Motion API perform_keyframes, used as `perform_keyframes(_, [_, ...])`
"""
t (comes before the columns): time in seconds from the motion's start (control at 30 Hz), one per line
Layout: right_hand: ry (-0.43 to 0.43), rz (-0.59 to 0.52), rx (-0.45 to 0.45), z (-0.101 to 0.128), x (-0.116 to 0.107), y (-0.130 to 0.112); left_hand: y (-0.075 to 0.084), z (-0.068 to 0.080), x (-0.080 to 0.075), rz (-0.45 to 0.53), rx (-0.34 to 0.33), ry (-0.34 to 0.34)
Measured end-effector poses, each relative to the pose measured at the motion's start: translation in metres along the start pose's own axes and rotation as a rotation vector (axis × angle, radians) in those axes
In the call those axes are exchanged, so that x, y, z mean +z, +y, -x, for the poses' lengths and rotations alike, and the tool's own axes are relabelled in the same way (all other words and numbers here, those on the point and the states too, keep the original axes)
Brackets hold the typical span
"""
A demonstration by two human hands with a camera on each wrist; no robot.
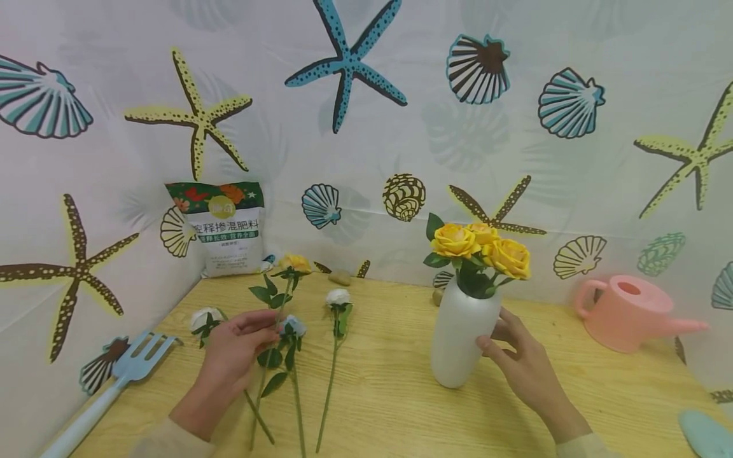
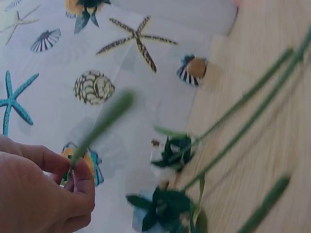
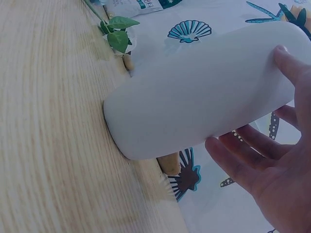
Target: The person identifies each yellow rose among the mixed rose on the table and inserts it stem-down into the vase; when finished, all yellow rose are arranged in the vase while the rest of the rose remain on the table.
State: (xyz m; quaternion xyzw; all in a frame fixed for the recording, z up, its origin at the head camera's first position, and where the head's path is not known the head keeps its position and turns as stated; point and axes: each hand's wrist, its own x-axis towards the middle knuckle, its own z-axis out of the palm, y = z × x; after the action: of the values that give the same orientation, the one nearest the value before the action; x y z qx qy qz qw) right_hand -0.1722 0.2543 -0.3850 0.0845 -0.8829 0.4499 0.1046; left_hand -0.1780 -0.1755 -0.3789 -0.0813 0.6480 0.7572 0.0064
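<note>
The stem (image 2: 104, 121) the left hand (image 2: 39, 194) pinches is blurred — its flower unseen there; the vase's (image 3: 194, 92) mouth is cut off beyond the right hand (image 3: 272, 179).

bare table (image 1: 389, 394) between loose stems (image 1: 329, 375) and vase (image 1: 458, 337)

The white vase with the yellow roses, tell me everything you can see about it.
The tall white matte vase has a rounded body that narrows to a neck, looks ceramic or plastic, and is unmarked. It stands upright on the light wooden table, right of centre. Three yellow roses with green leaves rise from its mouth. The right hand touches its right side with relaxed fingers, thumb near the lower body; the right wrist view shows the fingers alongside it.
</note>
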Motion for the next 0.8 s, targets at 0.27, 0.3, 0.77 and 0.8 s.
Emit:
perform_keyframes(0.27, [0.005, -0.008, -0.001, 0.001, 0.001, 0.000, 0.009, 0.014, 0.044, 0.055, 0.061, -0.049])
perform_keyframes(0.3, [0.006, -0.010, -0.004, 0.001, 0.001, 0.000, 0.010, 0.015, 0.049, 0.057, 0.074, -0.051])
perform_keyframes(0.77, [0.002, -0.023, -0.012, 0.000, 0.000, 0.000, 0.037, 0.022, 0.120, 0.184, 0.398, -0.069])
perform_keyframes(0.8, [-0.001, -0.027, -0.014, 0.000, 0.000, 0.000, 0.039, 0.023, 0.126, 0.204, 0.427, -0.074])
